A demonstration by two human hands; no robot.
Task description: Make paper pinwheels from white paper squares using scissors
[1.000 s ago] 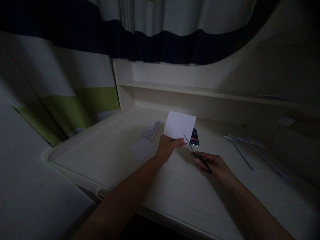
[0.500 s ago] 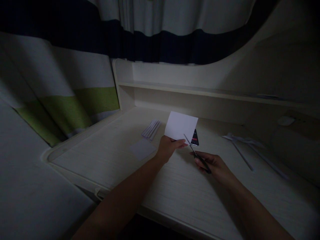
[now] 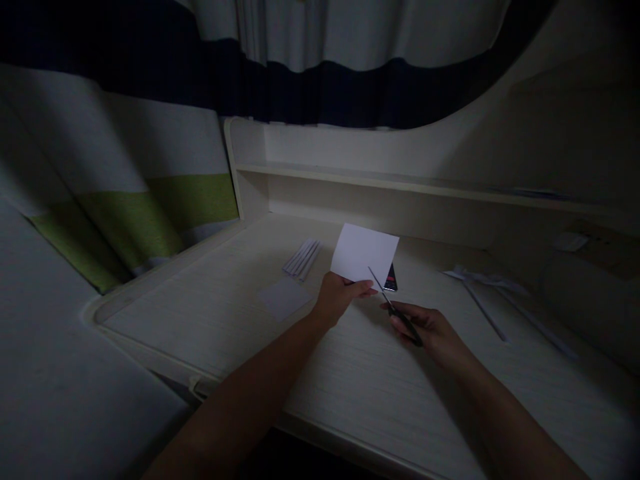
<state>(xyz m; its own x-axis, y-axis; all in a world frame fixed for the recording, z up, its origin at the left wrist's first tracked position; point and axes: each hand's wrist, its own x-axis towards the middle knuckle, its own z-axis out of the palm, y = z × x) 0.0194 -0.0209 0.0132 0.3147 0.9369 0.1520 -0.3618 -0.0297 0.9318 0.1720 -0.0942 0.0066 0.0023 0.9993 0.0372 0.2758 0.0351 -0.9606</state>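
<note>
A white sheet of paper (image 3: 364, 252) is pinched along its near edge by my left hand (image 3: 341, 293). My right hand (image 3: 425, 328) is wrapped round the dark handles of a pair of scissors (image 3: 404, 325). Their thin blades point up and left, and the upper blade lies across the paper's near right part, close to my left fingertips. Partly hidden behind the paper, a phone (image 3: 391, 278) shows a dark screen with a red patch. Left of my left hand lie a flat square of paper (image 3: 284, 298) and a bundle of folded paper strips (image 3: 301, 259).
Paper scraps and long narrow strips (image 3: 485, 310) lie on the right of the white desk (image 3: 200, 320). A raised shelf (image 3: 360, 177) runs along the back. Striped curtains (image 3: 185, 153) hang at the left and behind. A drawer handle (image 3: 195, 385) is at the front edge.
The paper has shifted very slightly to the right with my left hand, covering a little more of the phone. The scissors are almost in the same place.
</note>
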